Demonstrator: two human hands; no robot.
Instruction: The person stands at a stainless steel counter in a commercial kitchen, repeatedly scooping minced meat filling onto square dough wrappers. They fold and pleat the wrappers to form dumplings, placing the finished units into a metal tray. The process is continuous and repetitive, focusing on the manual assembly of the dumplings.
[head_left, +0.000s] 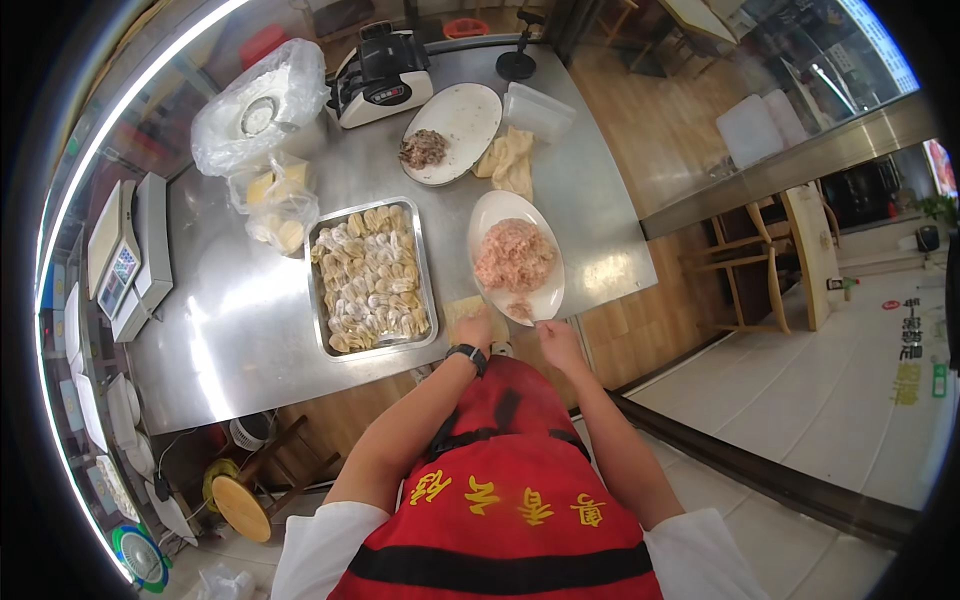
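My left hand (474, 328), with a dark watch on its wrist, is over pale yellow dough wrappers (460, 309) at the table's near edge. Its fingers are partly hidden, so its hold is unclear. In my right hand (561, 345) is a thin utensil (532, 323), mostly covered by the fingers, its tip at the near rim of a white oval plate (477, 217). A mound of pink minced meat (516, 255) fills this plate, with a small lump (519, 308) apart from it. Left of my hands, a steel tray (429, 330) holds rows of folded, floured dumplings (371, 274).
Behind stands another oval plate (469, 112) with dark filling (424, 148), beside a beige cloth (511, 161) and a plastic container (538, 111). Bagged wrappers (281, 184), a flour bag (259, 112), a banknote counter (382, 79) and a scale (127, 259) occupy the steel table (217, 300).
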